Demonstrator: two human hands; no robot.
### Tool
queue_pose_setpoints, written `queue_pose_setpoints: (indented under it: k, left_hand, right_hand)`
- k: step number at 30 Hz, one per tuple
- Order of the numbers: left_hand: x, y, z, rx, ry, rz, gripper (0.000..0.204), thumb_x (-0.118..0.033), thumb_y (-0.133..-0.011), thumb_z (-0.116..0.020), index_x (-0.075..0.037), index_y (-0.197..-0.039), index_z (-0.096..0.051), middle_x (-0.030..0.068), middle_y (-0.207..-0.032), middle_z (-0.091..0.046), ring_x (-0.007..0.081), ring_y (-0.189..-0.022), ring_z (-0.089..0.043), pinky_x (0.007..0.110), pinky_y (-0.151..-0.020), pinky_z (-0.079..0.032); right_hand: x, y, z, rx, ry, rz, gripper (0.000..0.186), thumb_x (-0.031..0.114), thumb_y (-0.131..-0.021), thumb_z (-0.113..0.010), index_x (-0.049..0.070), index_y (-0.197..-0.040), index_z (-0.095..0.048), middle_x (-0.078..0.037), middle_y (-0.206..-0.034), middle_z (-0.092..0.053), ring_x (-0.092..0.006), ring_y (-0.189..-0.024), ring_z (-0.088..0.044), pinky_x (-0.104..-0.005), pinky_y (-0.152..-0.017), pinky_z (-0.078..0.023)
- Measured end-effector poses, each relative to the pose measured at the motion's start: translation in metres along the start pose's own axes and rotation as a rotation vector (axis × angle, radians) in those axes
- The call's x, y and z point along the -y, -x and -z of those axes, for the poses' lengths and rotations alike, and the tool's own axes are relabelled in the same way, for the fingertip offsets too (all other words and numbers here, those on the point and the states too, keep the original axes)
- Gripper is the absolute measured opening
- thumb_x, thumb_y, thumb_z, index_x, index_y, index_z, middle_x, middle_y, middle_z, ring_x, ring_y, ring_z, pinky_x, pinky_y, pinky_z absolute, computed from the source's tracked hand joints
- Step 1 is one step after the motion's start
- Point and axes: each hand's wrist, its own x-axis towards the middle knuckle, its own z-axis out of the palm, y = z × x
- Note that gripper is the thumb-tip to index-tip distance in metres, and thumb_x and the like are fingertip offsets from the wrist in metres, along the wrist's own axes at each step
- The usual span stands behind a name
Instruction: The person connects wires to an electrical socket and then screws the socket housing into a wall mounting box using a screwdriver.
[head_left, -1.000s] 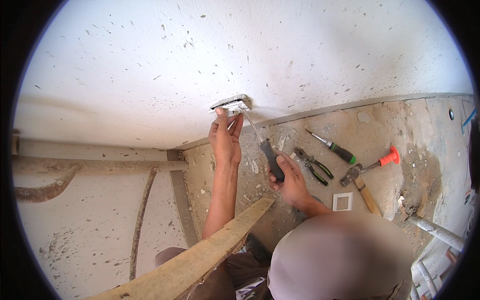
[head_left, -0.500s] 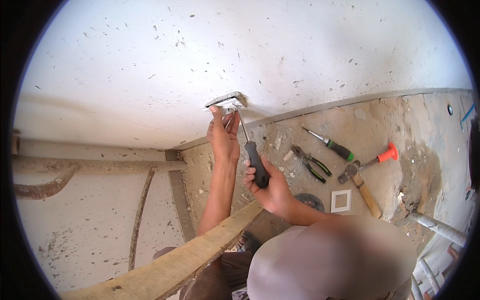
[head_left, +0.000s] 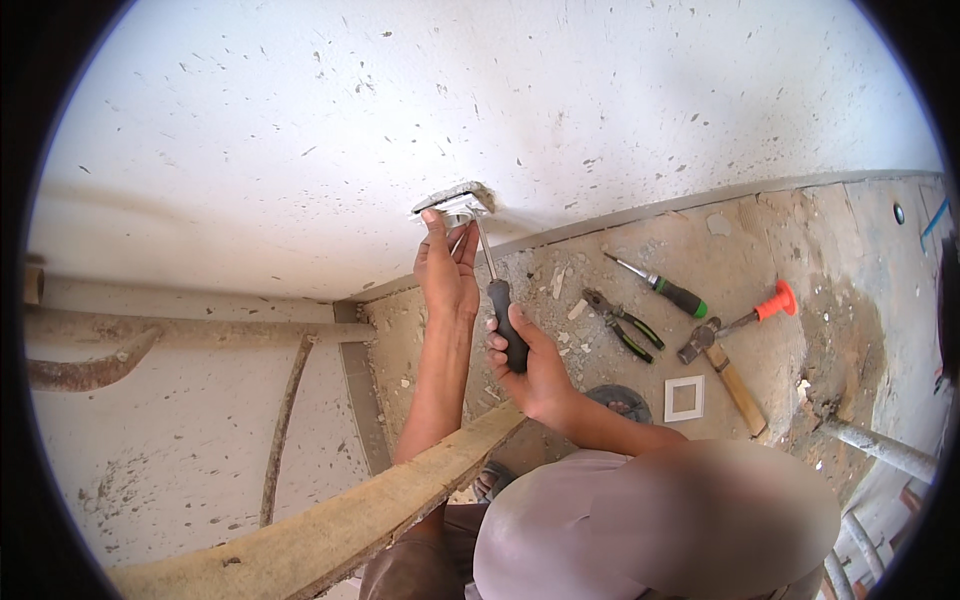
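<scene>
Across the left of the frame, rusty pipes (head_left: 150,330) run along the foot of a side wall, and a rough wooden plank (head_left: 330,525) slants from the lower left up toward the centre, crossing in front of the person's forearms and hemming in the room below them. Above it all spreads a white speckled wall (head_left: 500,110), bare and wide.

At upper centre a small wall box (head_left: 455,203) sits in that wall. The left hand (head_left: 447,270) reaches up to it, fingertips pressed on its lower edge, fingers loosely curled; whether it pinches anything I cannot tell. Just right of it, the right hand (head_left: 530,365) is closed around the black handle of a screwdriver (head_left: 497,290). Its long axis runs steeply up and slightly left, with the handle low and the tip up at the box.

Right of the hands, the dusty concrete floor (head_left: 800,250) meets the wall along a grey edge. On it lie a green-handled screwdriver (head_left: 665,290), pliers (head_left: 620,322), a hammer (head_left: 725,365), an orange-handled tool (head_left: 760,310), a white square frame (head_left: 685,398) and a dark round disc (head_left: 620,400), all well apart from the hands. Metal tubes (head_left: 880,450) close off the lower right.
</scene>
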Motion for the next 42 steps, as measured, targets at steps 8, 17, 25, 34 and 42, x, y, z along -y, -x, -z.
queue_pose_setpoints:
  k: [8,17,25,34,42]
  left_hand:
    - [-0.004,0.002,-0.001,0.047,-0.034,0.067,0.077,-0.041,-0.092,-0.061,0.013,-0.136,-0.028,0.0212,-0.121,-0.042,0.0280,-0.114,-0.049,0.035,-0.102,-0.047]
    - [-0.001,0.000,0.002,0.013,-0.013,0.017,0.061,-0.040,-0.089,-0.066,0.009,-0.116,-0.043,0.0195,-0.109,-0.050,0.0281,-0.104,-0.057,0.034,-0.094,-0.053]
    - [-0.003,0.003,-0.002,0.065,-0.050,0.058,0.073,-0.041,-0.092,-0.062,0.011,-0.134,-0.033,0.0234,-0.122,-0.043,0.0296,-0.115,-0.050,0.036,-0.102,-0.048]
    - [-0.007,-0.003,0.002,0.005,-0.011,0.035,0.045,-0.036,-0.088,-0.069,0.005,-0.097,-0.052,0.0148,-0.092,-0.056,0.0254,-0.088,-0.063,0.031,-0.084,-0.059]
    - [-0.010,-0.001,0.003,0.083,-0.008,0.082,0.064,-0.039,-0.091,-0.064,0.012,-0.120,-0.038,0.0212,-0.112,-0.045,0.0287,-0.107,-0.053,0.034,-0.097,-0.052]
  right_hand:
    - [0.011,-0.001,-0.001,0.166,-0.136,-0.129,0.028,0.030,-0.096,-0.057,0.005,-0.106,-0.050,-0.003,-0.088,-0.053,-0.0074,-0.068,-0.050,-0.0185,-0.042,-0.038]
    - [0.002,-0.001,-0.015,-0.019,0.483,0.269,0.024,0.027,-0.098,-0.054,0.009,-0.111,-0.046,-0.001,-0.090,-0.053,-0.0080,-0.070,-0.051,-0.0182,-0.042,-0.036]
    - [0.017,-0.009,0.001,0.144,-0.107,-0.138,0.025,0.026,-0.095,-0.058,0.009,-0.110,-0.047,-0.003,-0.090,-0.055,-0.0088,-0.070,-0.054,-0.0182,-0.041,-0.037]
    - [0.007,-0.006,-0.007,0.028,0.209,0.057,0.031,0.030,-0.095,-0.059,0.009,-0.114,-0.047,-0.002,-0.093,-0.054,-0.0090,-0.072,-0.052,-0.0192,-0.045,-0.039]
    - [0.005,-0.010,-0.009,0.003,0.200,0.060,0.025,0.025,-0.097,-0.054,0.008,-0.114,-0.047,-0.003,-0.092,-0.053,-0.0101,-0.069,-0.052,-0.0207,-0.044,-0.040]
